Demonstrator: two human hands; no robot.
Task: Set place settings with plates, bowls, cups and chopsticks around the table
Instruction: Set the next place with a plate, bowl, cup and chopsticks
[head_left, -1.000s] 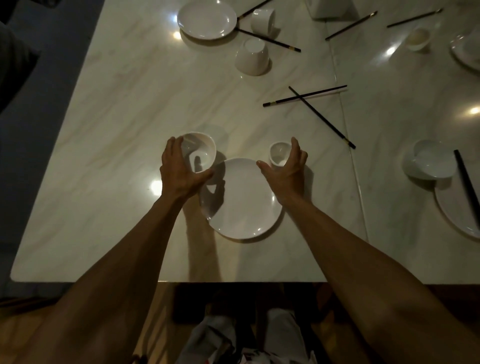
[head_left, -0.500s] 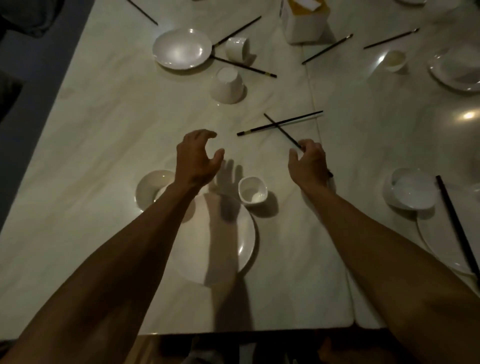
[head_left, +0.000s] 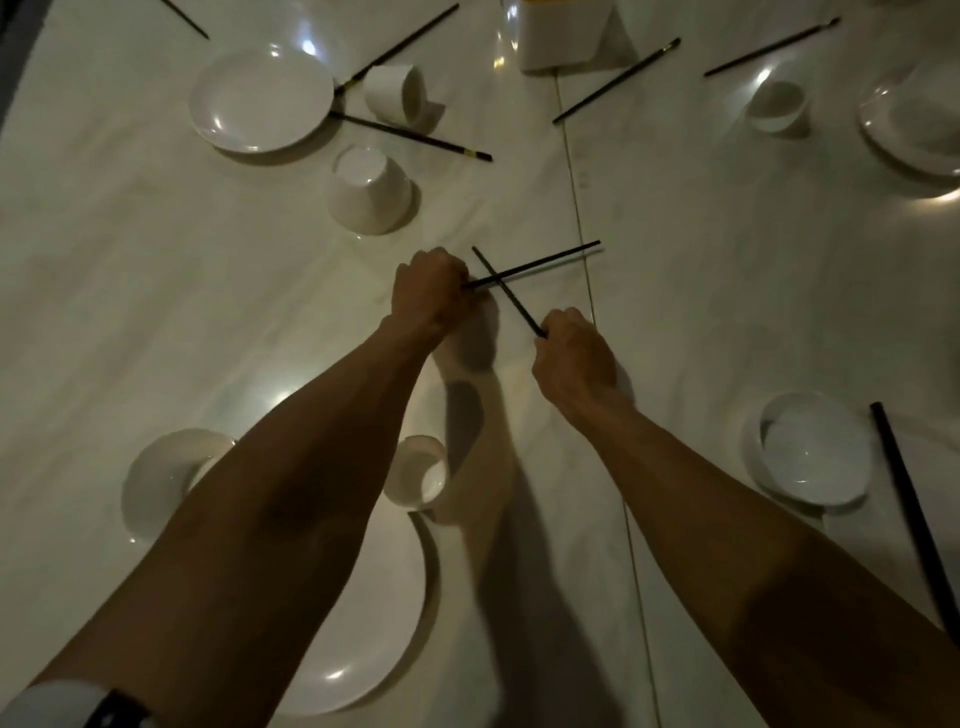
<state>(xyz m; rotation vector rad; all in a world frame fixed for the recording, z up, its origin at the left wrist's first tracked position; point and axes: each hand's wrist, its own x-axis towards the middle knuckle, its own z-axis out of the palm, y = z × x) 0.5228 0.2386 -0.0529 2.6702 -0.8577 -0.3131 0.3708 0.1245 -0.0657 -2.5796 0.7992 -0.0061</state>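
Two black chopsticks lie crossed at the middle of the pale marble table (head_left: 156, 291). My left hand (head_left: 428, 293) pinches the near end of one chopstick (head_left: 545, 262), which points right. My right hand (head_left: 574, 353) grips the near end of the other chopstick (head_left: 506, 293), which points up and left. Nearer to me stand a white plate (head_left: 374, 623), a white bowl (head_left: 161, 483) at its left and a small white cup (head_left: 418, 470) at its top edge, all partly hidden by my left forearm.
At the far left are a plate (head_left: 260, 101), a tipped cup (head_left: 395, 93), an upturned bowl (head_left: 369, 189) and loose chopsticks (head_left: 410, 136). A white box (head_left: 563, 34) stands at the back. On the right are a bowl (head_left: 810, 447), a chopstick (head_left: 914, 514), a cup (head_left: 776, 106) and a plate (head_left: 914, 119).
Both hands left the bowl and cup beside the near plate, reached forward over the table, and now each has closed on one of the two crossed chopsticks.
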